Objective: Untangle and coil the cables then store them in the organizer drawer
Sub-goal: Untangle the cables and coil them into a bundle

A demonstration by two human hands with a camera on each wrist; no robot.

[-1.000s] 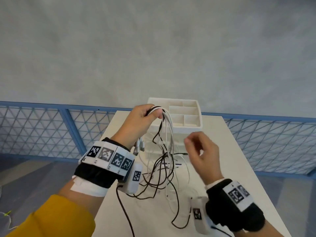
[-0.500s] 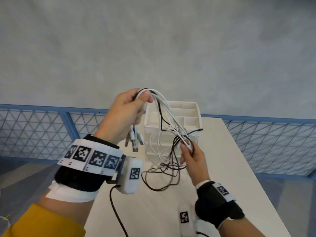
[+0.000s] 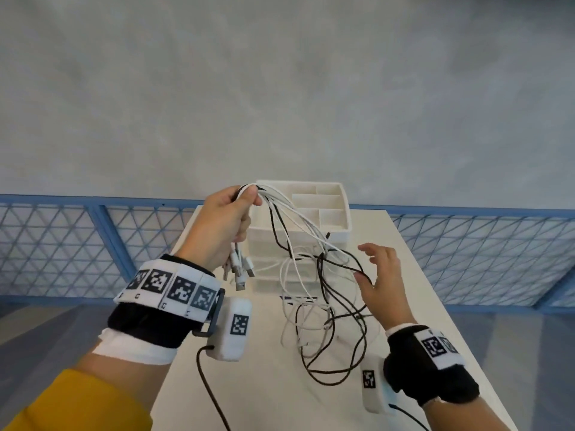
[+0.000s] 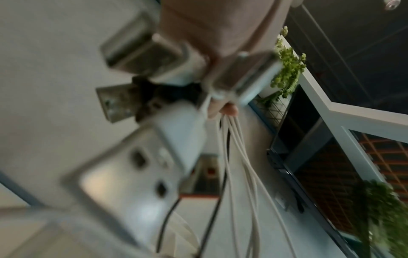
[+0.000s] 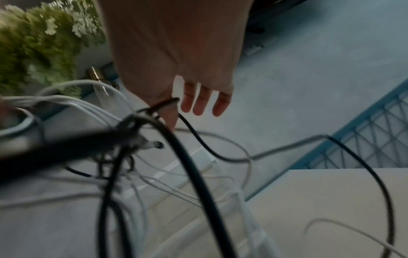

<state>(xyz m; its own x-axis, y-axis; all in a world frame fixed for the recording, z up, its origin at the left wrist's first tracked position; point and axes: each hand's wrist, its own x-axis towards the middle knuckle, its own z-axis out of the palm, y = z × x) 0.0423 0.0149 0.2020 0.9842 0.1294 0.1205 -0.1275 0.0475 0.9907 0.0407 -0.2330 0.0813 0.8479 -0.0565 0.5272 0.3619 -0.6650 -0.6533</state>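
Cables hang tangled from my left hand, fingers pinching their tops above the table; my right hand spreads beside them, before the organizer.

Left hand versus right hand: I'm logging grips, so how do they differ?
The left hand is raised, fingers curled round the tangled white and black cables, plugs dangling below it; the right hand sits lower, fingers spread and relaxed, a black strand looped at its thumb, gripping nothing. Both wear black wrist straps with markers.
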